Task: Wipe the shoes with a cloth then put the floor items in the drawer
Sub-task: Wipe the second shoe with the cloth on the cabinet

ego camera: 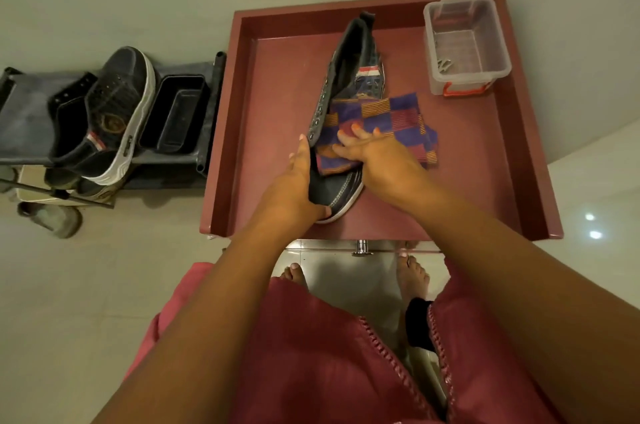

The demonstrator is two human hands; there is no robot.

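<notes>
A dark high-top shoe (349,74) lies on its side inside the open maroon drawer (228,133), toe toward me. My left hand (301,181) grips its toe end. My right hand (374,153) presses a purple, blue and orange checked cloth (398,119) flat against the shoe's side. The matching dark shoe (114,112) with a white sole rests on a dark rack (24,115) to the left.
A clear plastic box (465,46) with red clips stands in the drawer's far right corner. A black rectangular tray (176,115) sits on the rack beside the second shoe. My bare feet (412,274) stand on the tiled floor below the drawer's metal handle (362,247).
</notes>
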